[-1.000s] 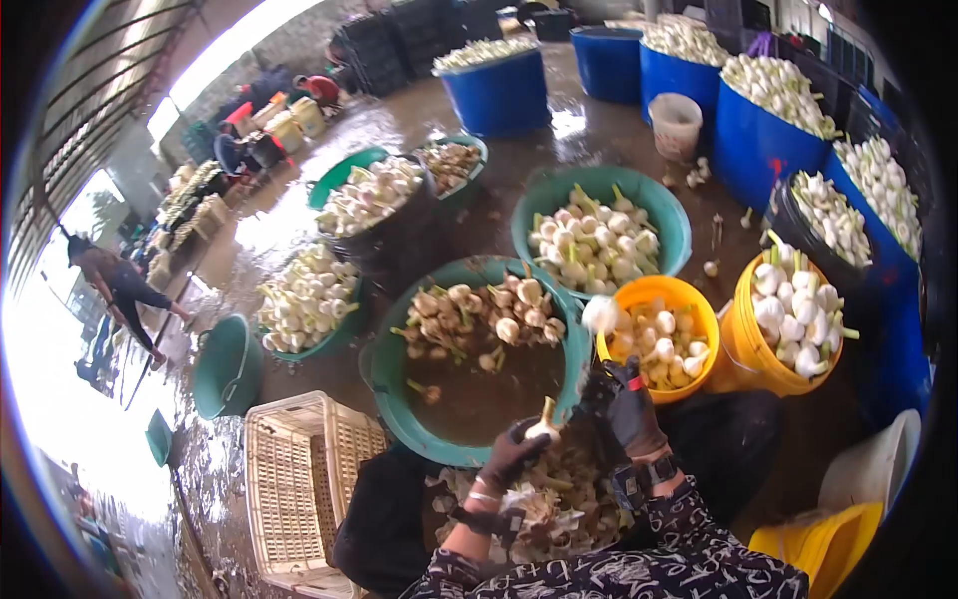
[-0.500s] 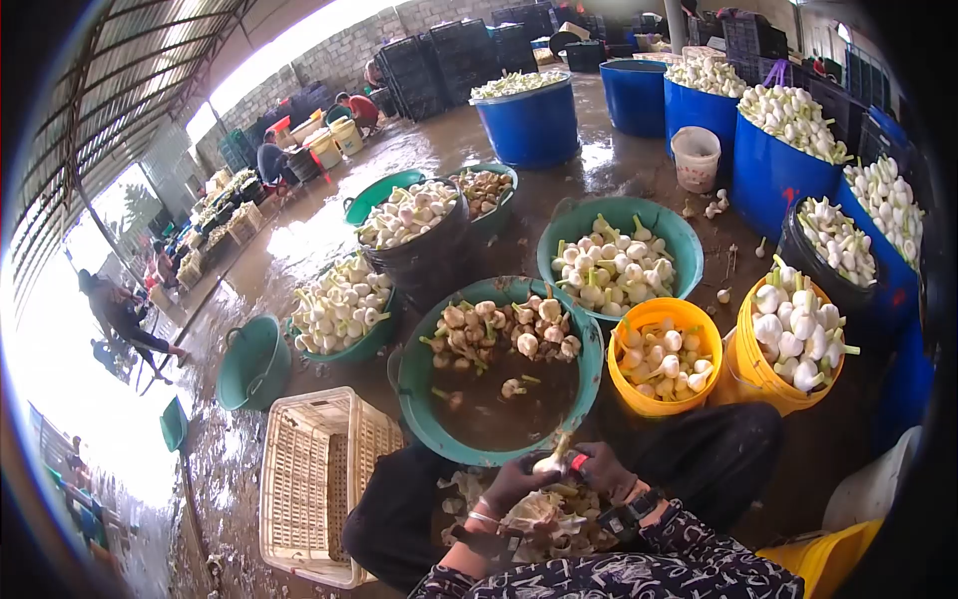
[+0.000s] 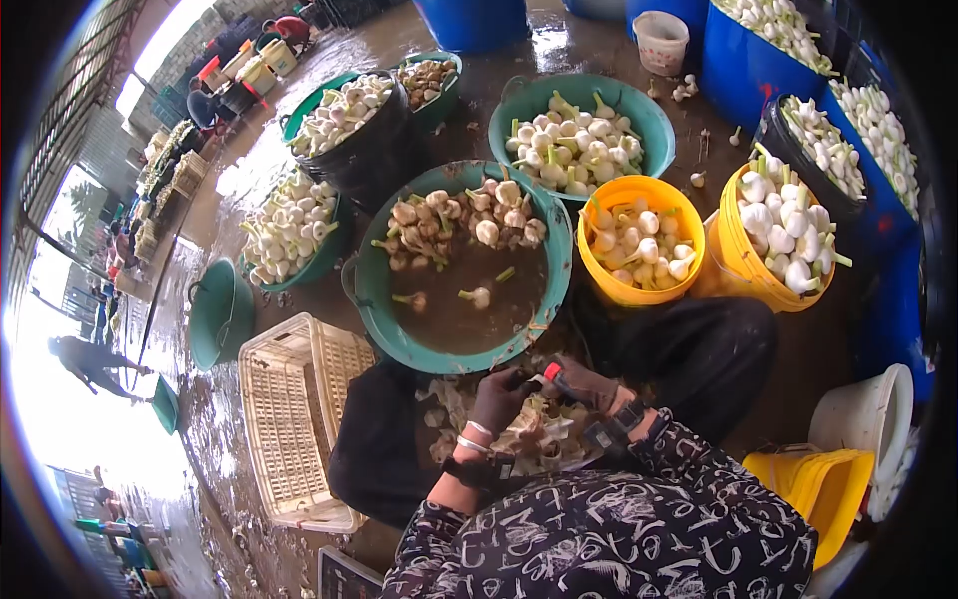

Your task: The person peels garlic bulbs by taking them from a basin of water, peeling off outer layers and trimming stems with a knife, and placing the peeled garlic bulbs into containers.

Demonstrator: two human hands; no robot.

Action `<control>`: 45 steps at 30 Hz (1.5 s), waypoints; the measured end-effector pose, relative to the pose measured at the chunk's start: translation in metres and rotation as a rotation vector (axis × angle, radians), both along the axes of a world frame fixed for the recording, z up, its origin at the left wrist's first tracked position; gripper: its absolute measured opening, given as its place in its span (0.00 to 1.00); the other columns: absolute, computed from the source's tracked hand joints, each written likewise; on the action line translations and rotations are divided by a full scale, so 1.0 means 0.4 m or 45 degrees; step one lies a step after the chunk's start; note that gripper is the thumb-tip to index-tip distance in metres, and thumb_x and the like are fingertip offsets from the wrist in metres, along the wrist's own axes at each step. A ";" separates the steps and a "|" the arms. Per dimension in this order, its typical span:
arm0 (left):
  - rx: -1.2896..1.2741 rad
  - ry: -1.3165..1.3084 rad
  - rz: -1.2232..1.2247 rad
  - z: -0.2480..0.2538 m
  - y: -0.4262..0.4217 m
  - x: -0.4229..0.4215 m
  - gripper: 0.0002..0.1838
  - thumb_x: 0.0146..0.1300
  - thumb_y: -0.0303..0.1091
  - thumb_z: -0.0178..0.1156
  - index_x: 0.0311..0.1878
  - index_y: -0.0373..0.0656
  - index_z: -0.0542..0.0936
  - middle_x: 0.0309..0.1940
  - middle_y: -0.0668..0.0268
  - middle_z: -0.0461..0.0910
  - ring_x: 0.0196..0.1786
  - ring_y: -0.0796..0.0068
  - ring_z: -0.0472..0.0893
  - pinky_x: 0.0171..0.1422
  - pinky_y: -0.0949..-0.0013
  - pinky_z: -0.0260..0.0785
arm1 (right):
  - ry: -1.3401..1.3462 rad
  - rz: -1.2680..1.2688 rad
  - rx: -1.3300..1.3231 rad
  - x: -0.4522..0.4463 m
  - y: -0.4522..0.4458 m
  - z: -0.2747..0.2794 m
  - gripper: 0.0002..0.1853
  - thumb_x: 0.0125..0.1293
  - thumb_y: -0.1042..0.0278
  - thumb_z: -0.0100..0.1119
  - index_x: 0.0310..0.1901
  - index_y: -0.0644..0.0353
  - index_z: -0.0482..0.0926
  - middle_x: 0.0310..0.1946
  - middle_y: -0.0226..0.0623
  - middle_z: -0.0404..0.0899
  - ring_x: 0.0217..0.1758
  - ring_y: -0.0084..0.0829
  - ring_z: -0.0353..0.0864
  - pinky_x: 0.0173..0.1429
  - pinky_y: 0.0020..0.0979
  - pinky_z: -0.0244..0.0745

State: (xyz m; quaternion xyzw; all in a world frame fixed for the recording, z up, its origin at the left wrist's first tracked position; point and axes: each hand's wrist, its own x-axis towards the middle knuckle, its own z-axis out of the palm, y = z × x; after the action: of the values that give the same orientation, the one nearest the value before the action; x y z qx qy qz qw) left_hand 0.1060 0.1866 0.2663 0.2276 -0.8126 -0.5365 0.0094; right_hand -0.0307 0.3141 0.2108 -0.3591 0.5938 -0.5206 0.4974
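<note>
My left hand (image 3: pixel 502 399), in a dark glove, is closed, with a pale bit of a garlic bulb (image 3: pixel 539 380) at its fingertips; most of the bulb is hidden. My right hand (image 3: pixel 589 384), also gloved, is closed close beside it. A small red thing (image 3: pixel 552 371) shows at its thumb side; I cannot make out whether it is held or worn. Below both hands lies a heap of papery garlic skins (image 3: pixel 539 429) between my legs. Just beyond them stands a green basin (image 3: pixel 434 357) of muddy water, holding brown, unpeeled garlic bulbs (image 3: pixel 429 225).
On the right are yellow buckets (image 3: pixel 639 297) of white garlic. A second green tub (image 3: pixel 659 120) of bulbs stands behind. A cream plastic crate (image 3: pixel 279 424) is at my left, near an upright green basket (image 3: pixel 215 309). Blue barrels (image 3: pixel 743 60) line the right. People work far left.
The view has tilted downward, so the hands and basin sit higher in it. The garlic bulb, plain between my hands before, is now mostly covered by fingers.
</note>
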 end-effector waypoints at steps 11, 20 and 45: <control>-0.301 0.330 0.112 -0.074 -0.028 0.051 0.16 0.55 0.25 0.60 0.48 0.38 0.76 0.36 0.54 0.80 0.38 0.60 0.80 0.41 0.65 0.72 | 0.990 -0.207 -0.402 0.019 -0.024 0.122 0.31 0.43 0.72 0.66 0.55 0.46 0.73 0.49 0.42 0.72 0.53 0.44 0.71 0.58 0.40 0.65; 0.907 0.355 0.619 -0.033 -0.011 0.046 0.08 0.62 0.33 0.59 0.39 0.38 0.80 0.33 0.72 0.79 0.37 0.84 0.74 0.44 0.77 0.68 | -0.487 -0.609 -0.108 0.007 -0.024 0.078 0.08 0.58 0.68 0.59 0.36 0.62 0.77 0.27 0.28 0.76 0.31 0.20 0.74 0.36 0.23 0.70; 0.054 -0.262 0.736 -0.538 -0.474 -0.199 0.32 0.40 0.44 0.74 0.46 0.33 0.75 0.40 0.58 0.79 0.42 0.68 0.78 0.44 0.66 0.71 | -1.346 -0.734 -0.368 -0.189 -0.050 0.173 0.36 0.63 0.33 0.41 0.50 0.64 0.72 0.33 0.35 0.78 0.33 0.28 0.76 0.32 0.26 0.71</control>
State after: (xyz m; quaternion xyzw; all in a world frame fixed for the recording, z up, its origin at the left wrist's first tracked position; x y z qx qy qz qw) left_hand 0.0264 -0.0030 0.0512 0.5027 -0.6995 -0.5024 0.0745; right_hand -0.1065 0.2942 0.2801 0.0584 0.2637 -0.8167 0.5100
